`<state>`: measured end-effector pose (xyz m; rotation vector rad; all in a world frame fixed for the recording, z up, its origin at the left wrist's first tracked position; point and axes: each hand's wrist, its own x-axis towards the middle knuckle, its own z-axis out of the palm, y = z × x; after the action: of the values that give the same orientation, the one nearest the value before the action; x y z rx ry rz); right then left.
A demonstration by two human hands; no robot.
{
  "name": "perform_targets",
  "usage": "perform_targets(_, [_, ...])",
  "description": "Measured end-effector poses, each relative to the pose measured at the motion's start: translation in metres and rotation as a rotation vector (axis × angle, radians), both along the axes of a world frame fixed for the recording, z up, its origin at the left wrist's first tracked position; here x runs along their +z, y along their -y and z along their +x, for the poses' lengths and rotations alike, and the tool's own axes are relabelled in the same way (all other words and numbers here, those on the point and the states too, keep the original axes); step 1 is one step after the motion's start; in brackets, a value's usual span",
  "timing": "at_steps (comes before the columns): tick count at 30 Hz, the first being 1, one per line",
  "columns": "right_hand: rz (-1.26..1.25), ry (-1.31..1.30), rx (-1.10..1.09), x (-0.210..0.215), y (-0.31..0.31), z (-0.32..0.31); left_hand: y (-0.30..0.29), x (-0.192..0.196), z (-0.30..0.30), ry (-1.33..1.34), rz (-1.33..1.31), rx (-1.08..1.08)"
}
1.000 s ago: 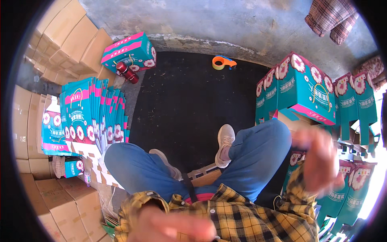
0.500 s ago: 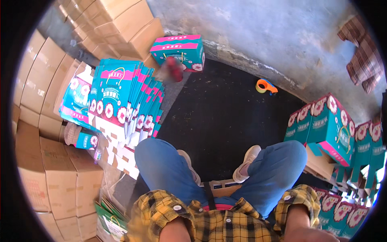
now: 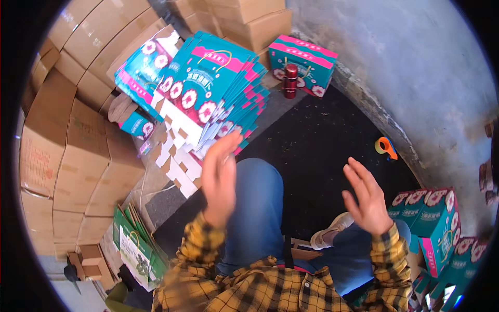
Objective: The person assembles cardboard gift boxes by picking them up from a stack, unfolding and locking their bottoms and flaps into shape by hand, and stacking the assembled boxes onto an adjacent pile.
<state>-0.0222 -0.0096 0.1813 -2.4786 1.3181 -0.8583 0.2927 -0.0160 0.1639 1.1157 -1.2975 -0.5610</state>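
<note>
My left hand (image 3: 219,179) is raised with its fingers stretched out and holds nothing. It overlaps the near edge of a leaning stack of flattened teal and pink cartons (image 3: 200,78) with rope handles and white tabs; whether it touches them I cannot tell. My right hand (image 3: 368,200), open too and with nothing in it, hovers above my right knee. Nearest to it, at the right, stand assembled teal cartons (image 3: 436,218) with round pink-and-white prints.
Brown cardboard boxes (image 3: 78,140) are piled along the left. At the back are a teal carton (image 3: 304,60), a dark red flask (image 3: 290,83) and an orange-and-blue tape dispenser (image 3: 385,148) by the wall. Green bags (image 3: 138,249) stand at lower left, and a black mat (image 3: 317,151) covers the floor.
Both hands have come up from the lower edge into view, fingers apart. The view has turned left, so the flattened cartons and flask sit further right in the picture.
</note>
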Motion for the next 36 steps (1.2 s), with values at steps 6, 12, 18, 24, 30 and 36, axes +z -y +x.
perform_targets(6, [0.365,0.012,-0.039,-0.065,0.032,-0.03,0.128,-0.168,0.142,-1.057,0.535,0.016])
perform_targets(12, [0.455,-0.17,0.066,-0.088,0.047,-0.005,0.231,-0.267,0.197,-1.491,0.443,0.3])
perform_targets(18, [0.514,-0.303,0.109,-0.098,0.052,0.003,0.269,-0.296,0.179,-1.656,0.321,0.358])
perform_targets(24, [0.667,-0.24,0.071,-0.107,0.064,0.006,0.289,-0.287,0.21,-1.692,0.119,0.269])
perform_targets(30, [0.681,-0.202,0.093,-0.117,0.06,0.0,0.277,-0.241,0.253,-1.397,0.076,0.121])
perform_targets(36, [0.624,-0.257,0.083,-0.103,0.044,-0.011,0.186,-0.155,0.186,-0.982,0.096,0.249])
